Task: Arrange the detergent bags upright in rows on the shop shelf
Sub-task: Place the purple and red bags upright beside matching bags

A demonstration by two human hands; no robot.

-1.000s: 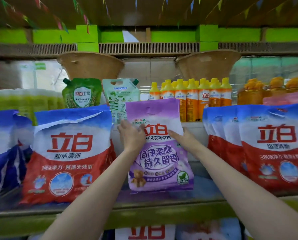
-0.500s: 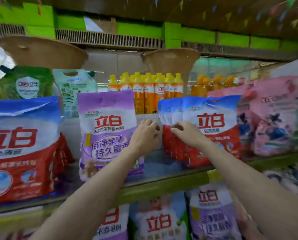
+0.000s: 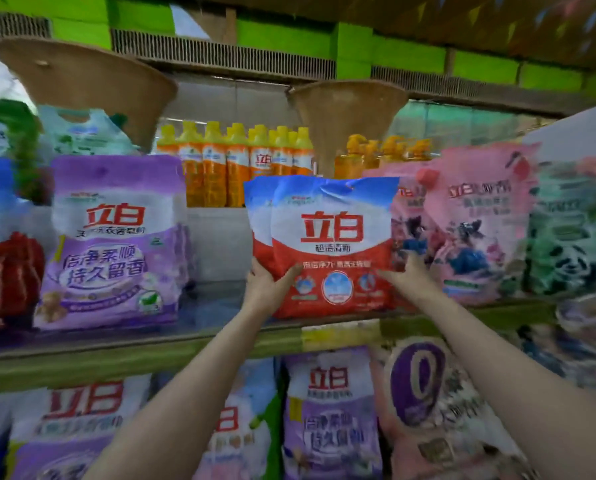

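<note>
Both hands on stack of red-white-blue plastic detergent bags (image 3: pixel 331 244) — upright on glass-topped shop shelf with green front edge (image 3: pixel 116 355), mid-right. Left hand (image 3: pixel 267 289) grips stack's lower left edge, thumb across front. Right hand (image 3: pixel 405 277) holds lower right edge, fingers hidden behind. Purple-white detergent bag (image 3: pixel 116 244) upright well to left; pink floral bags (image 3: pixel 476 223) touching stack's right. Orange yellow-capped bottles (image 3: pixel 234 168) behind.

A row of orange bottles with yellow caps (image 3: pixel 241 164) stands at the back of the shelf, with more amber bottles (image 3: pixel 383 155) to their right. Two woven cone-shaped baskets (image 3: pixel 92 88) hang upside down from the upper shelf edge, beneath green boxes (image 3: pixel 282 39).
</note>
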